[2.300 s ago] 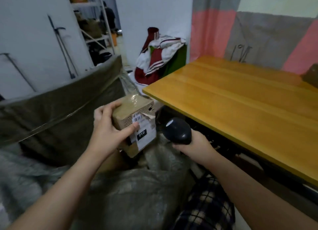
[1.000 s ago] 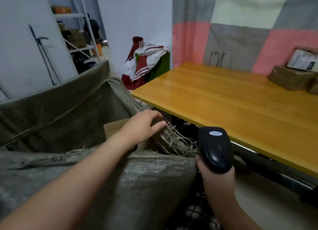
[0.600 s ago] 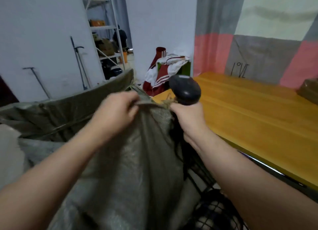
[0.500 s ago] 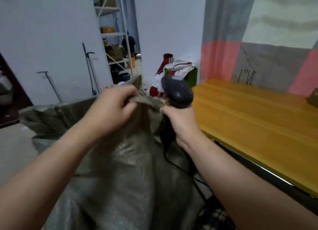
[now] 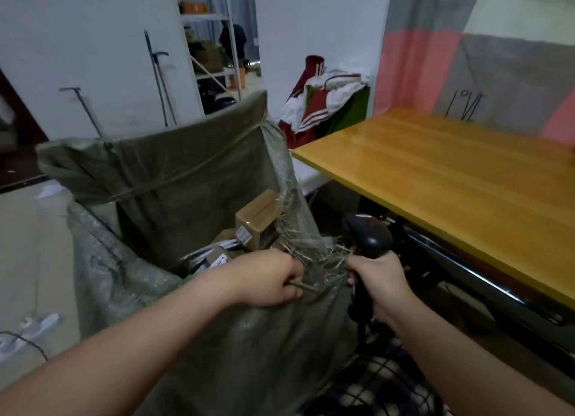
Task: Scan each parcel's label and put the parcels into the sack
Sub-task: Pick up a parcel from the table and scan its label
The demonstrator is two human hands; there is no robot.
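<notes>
Single view, head-worn, wide-angle. Faces forward and down along both forearms. Left hand (image 5: pixel 267 278), right hand (image 5: pixel 378 278) and scanner (image 5: pixel 370 235) sit close, lower centre. Open sack (image 5: pixel 186 182) fills centre-left; bench (image 5: pixel 451 172) runs off right edge; doorway (image 5: pixel 217 57) with shelves far, upper centre.

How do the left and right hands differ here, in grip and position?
The left hand grips the frayed rim of the sack; the right hand grips the black scanner. The left hand lies over the sack's near wall; the right hand sits beside the sack, toward the table. Both are curled, near the frayed corner.
</notes>
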